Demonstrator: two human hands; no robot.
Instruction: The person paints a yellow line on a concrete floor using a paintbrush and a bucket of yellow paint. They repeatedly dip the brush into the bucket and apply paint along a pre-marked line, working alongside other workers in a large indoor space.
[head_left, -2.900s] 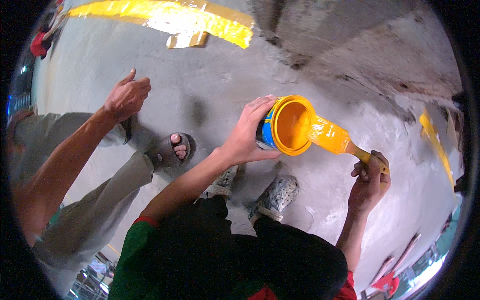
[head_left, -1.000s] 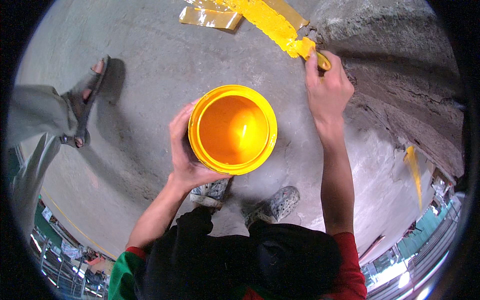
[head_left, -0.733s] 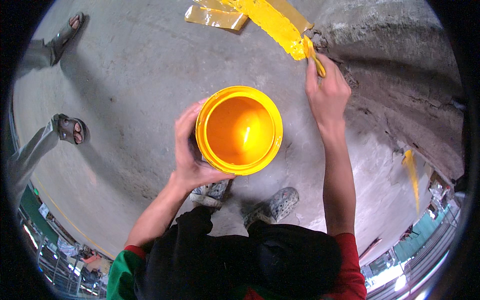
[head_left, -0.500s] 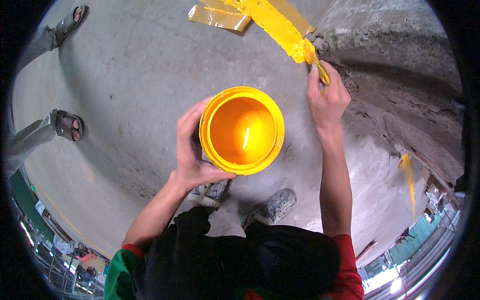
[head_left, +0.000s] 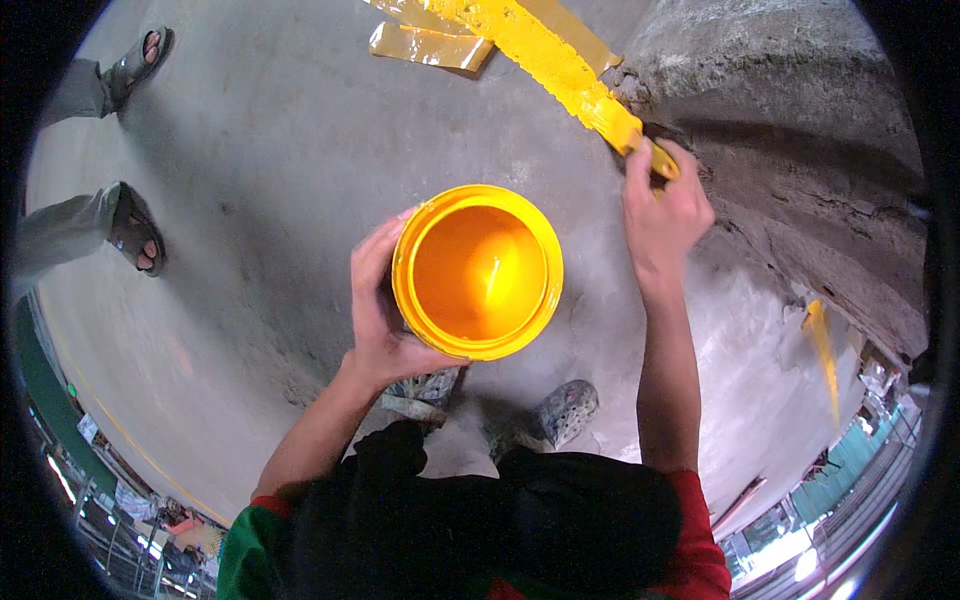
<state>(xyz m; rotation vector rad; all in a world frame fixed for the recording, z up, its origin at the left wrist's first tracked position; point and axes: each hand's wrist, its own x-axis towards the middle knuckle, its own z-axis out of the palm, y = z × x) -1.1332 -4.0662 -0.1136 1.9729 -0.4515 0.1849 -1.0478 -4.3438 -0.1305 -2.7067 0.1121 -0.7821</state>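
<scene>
With fingers of the left hand [head_left: 375,310] curled around its side, hold the paint can [head_left: 556,272] level; smooth the yellow stripe [head_left: 545,55] on the floor [head_left: 590,200] in light strokes of the brush [head_left: 630,130], pinched between fingers of the right hand [head_left: 668,215].

Grey floor [head_left: 280,180]; on it yellow paint stripe [head_left: 542,58], shiny tape [head_left: 428,47].

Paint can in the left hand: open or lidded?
The paint can in the left hand is open: no lid covers it, and its yellow-orange inside shows.
</scene>
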